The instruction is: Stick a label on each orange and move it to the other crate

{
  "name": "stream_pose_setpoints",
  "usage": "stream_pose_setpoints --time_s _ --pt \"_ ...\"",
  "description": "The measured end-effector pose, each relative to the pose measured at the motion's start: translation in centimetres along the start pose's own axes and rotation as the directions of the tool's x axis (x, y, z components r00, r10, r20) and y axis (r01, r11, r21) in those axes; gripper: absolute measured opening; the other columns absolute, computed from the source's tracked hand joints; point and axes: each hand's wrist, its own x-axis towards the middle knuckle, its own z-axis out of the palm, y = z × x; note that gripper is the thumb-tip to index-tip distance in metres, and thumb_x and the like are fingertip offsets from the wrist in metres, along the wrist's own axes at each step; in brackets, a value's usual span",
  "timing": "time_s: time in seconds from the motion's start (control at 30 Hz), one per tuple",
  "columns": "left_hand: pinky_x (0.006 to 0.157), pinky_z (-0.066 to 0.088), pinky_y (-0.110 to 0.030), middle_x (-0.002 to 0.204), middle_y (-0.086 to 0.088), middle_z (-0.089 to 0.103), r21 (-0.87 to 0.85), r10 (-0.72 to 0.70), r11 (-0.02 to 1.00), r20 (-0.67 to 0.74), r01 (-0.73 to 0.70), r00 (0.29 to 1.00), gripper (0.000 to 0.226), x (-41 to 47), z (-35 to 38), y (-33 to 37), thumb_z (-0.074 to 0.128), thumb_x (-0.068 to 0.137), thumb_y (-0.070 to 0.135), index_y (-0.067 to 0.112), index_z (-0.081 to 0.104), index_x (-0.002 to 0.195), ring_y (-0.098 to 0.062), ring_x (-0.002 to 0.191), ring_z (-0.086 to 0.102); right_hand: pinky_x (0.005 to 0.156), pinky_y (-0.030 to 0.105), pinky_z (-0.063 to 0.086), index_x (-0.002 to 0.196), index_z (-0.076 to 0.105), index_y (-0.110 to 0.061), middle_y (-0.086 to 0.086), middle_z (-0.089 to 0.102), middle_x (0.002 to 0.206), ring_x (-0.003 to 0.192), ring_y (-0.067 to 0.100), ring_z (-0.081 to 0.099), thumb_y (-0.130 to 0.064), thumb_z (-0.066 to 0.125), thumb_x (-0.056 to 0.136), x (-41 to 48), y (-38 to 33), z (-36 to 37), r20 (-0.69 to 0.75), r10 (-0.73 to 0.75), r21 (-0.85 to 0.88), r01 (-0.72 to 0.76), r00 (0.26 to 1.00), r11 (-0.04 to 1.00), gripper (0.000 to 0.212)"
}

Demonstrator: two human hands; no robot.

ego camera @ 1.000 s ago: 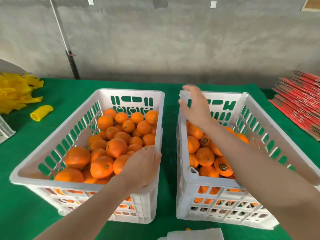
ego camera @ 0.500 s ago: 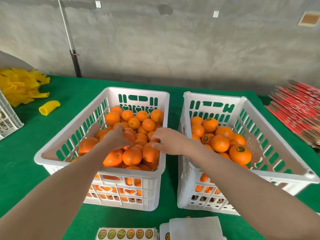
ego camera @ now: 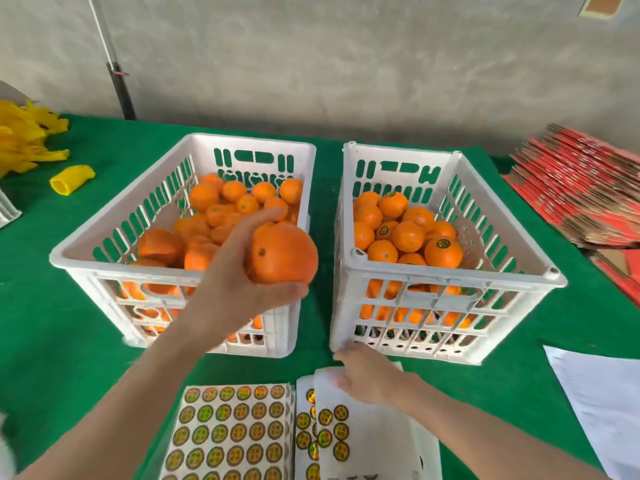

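Lifted since half a second ago: orange (ego camera: 282, 252), cupped in curled left hand (ego camera: 239, 282) above near right corner of left crate (ego camera: 104, 275). Withdrawn to label sheets (ego camera: 374, 441): right hand (ego camera: 369, 381), fingertips down, blurred, grip undeterminable. Open green cloth (ego camera: 323, 202) strip between left crate and right crate (ego camera: 450, 277).

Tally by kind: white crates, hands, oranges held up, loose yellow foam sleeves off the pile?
White slotted plastic crates: 2
Hands, left hand and right hand: 2
Round orange fruit held: 1
Yellow foam-net sleeve, loose: 1
Total: 6
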Motion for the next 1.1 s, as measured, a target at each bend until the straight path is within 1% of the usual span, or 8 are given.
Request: stream_pose_setpoints --time_s 0.1,0.27,0.43,0.57,0.67,0.8,0.97,1.1 --pt "0.073 0.049 -0.023 0.114 0.012 0.056 0.031 -0.263 0.965 0.093 0.262 0.960 0.091 -3.1 3.8 -2.5 0.083 0.039 0.047 0.041 0.048 0.123 -0.012 0.098 0.060 0.099 0.039 0.038 0.118 0.058 -0.002 0.014 0.046 0.132 0.124 0.029 0.042 -0.045 0.047 0.092 0.5 1.1 2.3 -0.011 0.092 -0.130 -0.092 0.996 0.987 0.051" --pt "0.095 0.047 -0.036 0.117 -0.017 0.063 -0.413 -0.605 0.654 0.216 0.633 0.766 0.068 -5.7 7.9 -8.2 0.078 0.048 0.027 0.006 0.059 0.110 -0.030 0.108 0.059 0.091 0.029 0.042 0.103 0.062 -0.009 0.006 0.056 0.122 0.114 0.022 0.051 -0.039 0.056 0.089 0.2 1.7 3.1 -0.230 0.041 0.021 -0.037 0.972 0.999 0.035" --pt "0.109 0.033 -0.039 0.121 -0.006 0.057 -0.466 -0.623 0.498 0.394 0.731 0.676 0.079 -6.6 8.9 -11.5 0.078 0.050 0.040 0.017 0.048 0.119 -0.023 0.116 0.053 0.082 0.033 0.044 0.102 0.062 -0.006 0.008 0.063 0.102 0.097 0.025 0.057 -0.032 0.061 0.090 -1.3 1.5 2.3 -0.416 -0.013 0.152 0.084 0.909 0.985 0.028" --pt "0.104 0.036 -0.041 0.124 -0.009 0.054 -0.451 -0.655 0.466 0.403 0.761 0.640 0.079 -6.0 10.2 -12.8 0.078 0.064 0.033 0.019 0.037 0.129 -0.027 0.113 0.055 0.095 0.035 0.039 0.119 0.059 -0.011 0.007 0.061 0.116 0.111 0.024 0.053 -0.025 0.065 0.087 -2.5 1.1 2.0 -0.531 -0.022 0.125 0.104 0.847 0.987 0.035" --pt "0.090 0.041 -0.041 0.122 -0.012 0.056 -0.545 -0.688 0.387 0.367 0.744 0.627 0.076 -5.5 10.5 -12.9 0.074 0.063 0.035 0.020 0.040 0.130 -0.030 0.107 0.057 0.087 0.034 0.042 0.102 0.070 -0.010 0.008 0.062 0.103 0.102 0.018 0.051 -0.017 0.074 0.077 -4.0 0.8 2.2 -0.658 -0.109 0.101 0.231 0.745 0.968 0.026" --pt "0.081 0.051 -0.040 0.114 -0.017 0.065 -0.586 -0.668 0.356 0.384 0.727 0.637 0.075 -5.0 10.0 -13.3 0.073 0.061 0.040 0.016 0.049 0.127 -0.032 0.091 0.068 0.090 0.021 0.040 0.107 0.071 -0.012 0.007 0.062 0.105 0.103 0.017 0.055 -0.017 0.066 0.086 -5.1 0.2 2.9 -0.486 -0.145 0.260 0.301 0.862 0.917 0.022" --pt "0.070 0.055 -0.036 0.101 -0.016 0.070 -0.525 -0.644 0.399 0.424 0.752 0.637 0.084 -4.9 9.9 -13.7 0.079 0.052 0.044 0.014 0.052 0.125 -0.029 0.083 0.070 0.084 0.026 0.045 0.104 0.071 -0.011 0.005 0.061 0.108 0.094 0.017 0.058 -0.015 0.064 0.087 -5.3 -0.1 2.8 -0.417 -0.182 0.255 0.307 0.890 0.917 0.019" --pt "0.071 0.053 -0.036 0.102 -0.015 0.070 -0.513 -0.638 0.401 0.439 0.759 0.633 0.095 -5.0 9.6 -14.1 0.079 0.044 0.048 0.016 0.050 0.127 -0.027 0.082 0.070 0.069 0.002 0.029 0.105 0.068 -0.003 0.002 0.053 0.089 0.071 0.004 0.043 -0.006 0.064 0.086 -5.6 -0.3 3.2 -0.448 -0.147 0.320 0.312 0.882 0.895 0.020"
